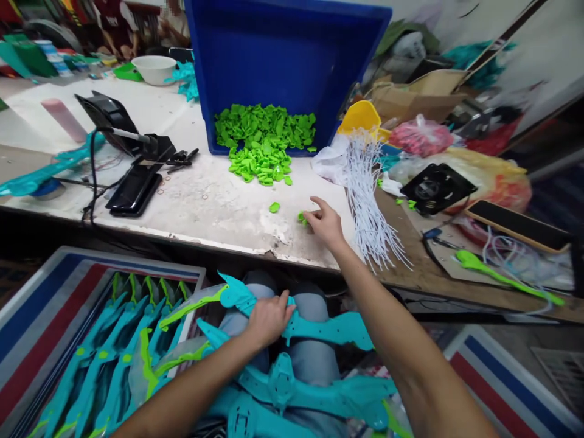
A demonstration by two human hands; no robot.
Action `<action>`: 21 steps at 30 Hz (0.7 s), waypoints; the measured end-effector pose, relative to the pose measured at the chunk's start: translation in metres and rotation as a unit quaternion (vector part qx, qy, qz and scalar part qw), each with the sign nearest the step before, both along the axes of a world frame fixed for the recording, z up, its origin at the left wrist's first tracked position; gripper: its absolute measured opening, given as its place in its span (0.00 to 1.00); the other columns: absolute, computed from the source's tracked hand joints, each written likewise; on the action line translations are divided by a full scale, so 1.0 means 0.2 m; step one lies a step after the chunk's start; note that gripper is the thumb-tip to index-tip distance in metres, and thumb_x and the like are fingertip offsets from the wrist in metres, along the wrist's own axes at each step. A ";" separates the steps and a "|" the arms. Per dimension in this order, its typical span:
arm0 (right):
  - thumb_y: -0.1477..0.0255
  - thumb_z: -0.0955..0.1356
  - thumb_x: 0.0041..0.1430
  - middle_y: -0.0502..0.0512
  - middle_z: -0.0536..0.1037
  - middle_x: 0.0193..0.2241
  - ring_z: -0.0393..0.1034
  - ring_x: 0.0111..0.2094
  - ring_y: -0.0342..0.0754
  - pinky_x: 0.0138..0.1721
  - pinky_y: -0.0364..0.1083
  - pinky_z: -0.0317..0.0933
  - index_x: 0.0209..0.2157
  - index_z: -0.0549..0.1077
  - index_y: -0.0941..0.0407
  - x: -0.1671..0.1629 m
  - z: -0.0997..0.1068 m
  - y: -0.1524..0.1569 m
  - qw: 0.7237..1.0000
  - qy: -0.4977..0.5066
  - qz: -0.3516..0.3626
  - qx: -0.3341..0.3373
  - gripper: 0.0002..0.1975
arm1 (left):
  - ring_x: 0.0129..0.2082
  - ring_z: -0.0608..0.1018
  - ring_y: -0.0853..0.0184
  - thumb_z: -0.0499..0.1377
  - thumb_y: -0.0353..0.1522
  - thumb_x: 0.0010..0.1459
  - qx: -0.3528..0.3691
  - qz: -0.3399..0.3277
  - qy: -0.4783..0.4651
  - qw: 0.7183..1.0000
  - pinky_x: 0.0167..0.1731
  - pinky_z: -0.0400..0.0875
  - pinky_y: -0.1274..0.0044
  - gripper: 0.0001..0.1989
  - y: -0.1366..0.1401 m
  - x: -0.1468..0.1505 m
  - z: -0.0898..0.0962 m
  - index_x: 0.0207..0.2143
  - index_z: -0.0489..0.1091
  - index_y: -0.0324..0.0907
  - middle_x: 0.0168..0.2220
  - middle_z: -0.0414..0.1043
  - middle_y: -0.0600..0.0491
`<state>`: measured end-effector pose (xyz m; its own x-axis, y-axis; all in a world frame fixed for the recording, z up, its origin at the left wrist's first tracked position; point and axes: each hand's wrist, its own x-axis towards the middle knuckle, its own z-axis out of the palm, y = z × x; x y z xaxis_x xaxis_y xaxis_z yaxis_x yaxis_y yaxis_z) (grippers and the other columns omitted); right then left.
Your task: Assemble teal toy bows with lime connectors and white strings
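My left hand is closed round a long turquoise plastic part lying across my lap. A green strip with a clear film extends from that part's left end. More turquoise parts lie on my legs beneath and nearer to me. My right hand is over the table, thumb and index finger apart. By its thumb lies a small green plastic piece, partly hidden by the fingers. Another green piece rests to the left. Farther back, a heap of green pieces spills from a tilted blue bin.
White cords hang over the table edge at right. A black phone lies farther right. At left are a black device and its stand. A striped crate holds several turquoise assemblies. Other people sit at the back.
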<state>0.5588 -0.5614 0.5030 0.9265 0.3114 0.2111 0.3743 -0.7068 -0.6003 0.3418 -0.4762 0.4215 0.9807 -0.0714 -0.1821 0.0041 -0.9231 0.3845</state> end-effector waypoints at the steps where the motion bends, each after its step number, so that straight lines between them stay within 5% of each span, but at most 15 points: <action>1: 0.70 0.64 0.56 0.51 0.80 0.29 0.73 0.30 0.47 0.38 0.46 0.67 0.50 0.70 0.57 0.00 0.01 -0.01 1.000 0.003 -0.003 0.006 0.20 | 0.39 0.79 0.62 0.45 0.39 0.66 0.000 0.000 0.004 1.000 0.37 0.71 0.74 0.23 0.00 0.00 0.01 0.59 0.61 0.39 0.42 0.77 0.44; 5: 0.68 0.66 0.55 0.55 0.80 0.30 0.74 0.35 0.51 0.40 0.48 0.65 0.38 0.78 0.56 -0.03 0.04 -0.02 0.994 -0.027 -0.009 -0.104 0.11 | 0.40 0.79 0.61 0.44 0.40 0.66 0.002 0.000 0.028 1.000 0.38 0.70 0.75 0.24 0.00 0.00 0.03 0.60 0.60 0.39 0.42 0.76 0.43; 10: 0.65 0.66 0.57 0.59 0.79 0.34 0.73 0.37 0.52 0.40 0.48 0.64 0.38 0.78 0.57 -0.09 0.04 -0.15 0.979 -0.044 0.010 -0.196 0.13 | 0.44 0.78 0.59 0.43 0.40 0.66 -0.020 0.004 0.069 0.997 0.40 0.69 0.73 0.24 0.02 0.02 0.07 0.61 0.58 0.40 0.46 0.75 0.41; 14: 0.65 0.66 0.57 0.61 0.76 0.42 0.73 0.40 0.51 0.43 0.49 0.65 0.48 0.75 0.58 -0.11 0.01 -0.30 0.985 -0.076 0.073 -0.135 0.18 | 0.49 0.76 0.57 0.44 0.37 0.66 -0.072 -0.022 0.139 0.987 0.44 0.68 0.72 0.24 0.08 0.06 0.10 0.62 0.57 0.39 0.51 0.73 0.41; 17: 0.68 0.67 0.56 0.59 0.75 0.49 0.69 0.49 0.53 0.50 0.53 0.63 0.45 0.75 0.56 -0.10 -0.02 -0.36 0.978 -0.092 0.164 -0.091 0.15 | 0.50 0.75 0.58 0.47 0.35 0.64 -0.126 -0.053 0.184 0.973 0.46 0.66 0.73 0.23 0.13 0.12 0.11 0.59 0.60 0.36 0.52 0.71 0.41; 21: 0.75 0.66 0.55 0.58 0.76 0.48 0.68 0.51 0.52 0.53 0.53 0.62 0.41 0.76 0.57 -0.08 -0.04 -0.34 0.971 -0.067 0.209 -0.095 0.11 | 0.40 0.76 0.63 0.52 0.33 0.59 -0.211 -0.091 0.211 0.950 0.38 0.67 0.78 0.16 0.17 0.19 0.11 0.47 0.70 0.36 0.42 0.76 0.48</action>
